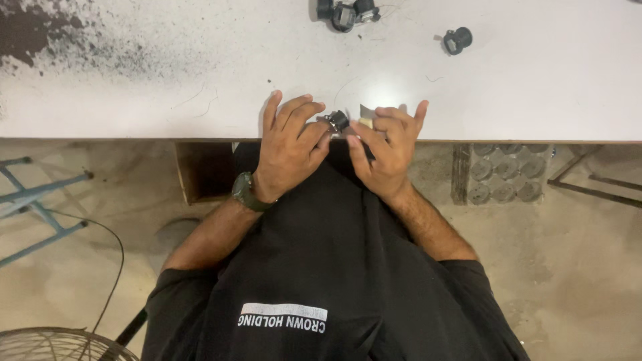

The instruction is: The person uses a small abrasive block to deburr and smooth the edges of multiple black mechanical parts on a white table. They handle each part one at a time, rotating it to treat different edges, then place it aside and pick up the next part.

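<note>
**Small black part pinched at the table's near edge**

The small black part [338, 121] sits between both hands, right over the near edge of the white table [535, 100]. The left hand [291, 144] pinches it between thumb and forefinger, the other fingers fanned upward. The right hand [388, 147] meets it from the other side, thumb and forefinger closed on a pale scrap [366, 117] just beside the part, little finger raised. What exactly the scrap is cannot be told.

Doing this well likely calls for a firm left pinch and resting the wrists on the table edge, since the part hangs where a slip would drop it onto the lap or the floor.

Beyond the hands the table lies open: a cluster of black parts [348, 13] sits well apart at the far edge, one single black part [457, 40] to their right. A dark sooty stain [40, 33] covers the far left corner.
</note>
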The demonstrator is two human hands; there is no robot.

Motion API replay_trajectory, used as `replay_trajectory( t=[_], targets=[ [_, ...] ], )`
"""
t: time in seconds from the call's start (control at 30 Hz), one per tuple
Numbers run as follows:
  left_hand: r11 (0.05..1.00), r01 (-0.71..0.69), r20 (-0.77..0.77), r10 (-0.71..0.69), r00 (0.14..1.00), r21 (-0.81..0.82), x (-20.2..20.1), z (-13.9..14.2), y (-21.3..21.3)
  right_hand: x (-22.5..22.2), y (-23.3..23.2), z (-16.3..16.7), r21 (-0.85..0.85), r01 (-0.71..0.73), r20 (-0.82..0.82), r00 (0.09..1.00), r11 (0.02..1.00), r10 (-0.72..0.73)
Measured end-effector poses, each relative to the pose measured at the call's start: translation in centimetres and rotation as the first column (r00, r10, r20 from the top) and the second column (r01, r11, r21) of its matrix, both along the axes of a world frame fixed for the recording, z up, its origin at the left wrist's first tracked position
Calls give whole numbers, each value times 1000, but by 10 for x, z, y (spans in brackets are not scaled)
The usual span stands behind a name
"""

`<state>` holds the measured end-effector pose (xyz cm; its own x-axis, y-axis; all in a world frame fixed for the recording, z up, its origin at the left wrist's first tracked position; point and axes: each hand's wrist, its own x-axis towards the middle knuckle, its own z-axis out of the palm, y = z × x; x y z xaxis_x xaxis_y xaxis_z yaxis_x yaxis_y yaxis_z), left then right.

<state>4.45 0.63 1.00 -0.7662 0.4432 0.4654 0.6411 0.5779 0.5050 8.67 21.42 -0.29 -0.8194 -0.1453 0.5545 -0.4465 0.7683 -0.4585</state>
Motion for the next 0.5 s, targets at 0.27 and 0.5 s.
replay_trajectory(
  t=[0.27, 0.5],
  targets=[
    [993, -54, 26, 51, 998, 107, 5, -5, -3, 6, -8, -11, -89, -117, 44, 992, 989, 122],
    [988, 17, 65, -27, 998, 151, 3, -5, -3, 3, -11, -7, -69, -105, 50, 993, 992, 108]
  ],
)
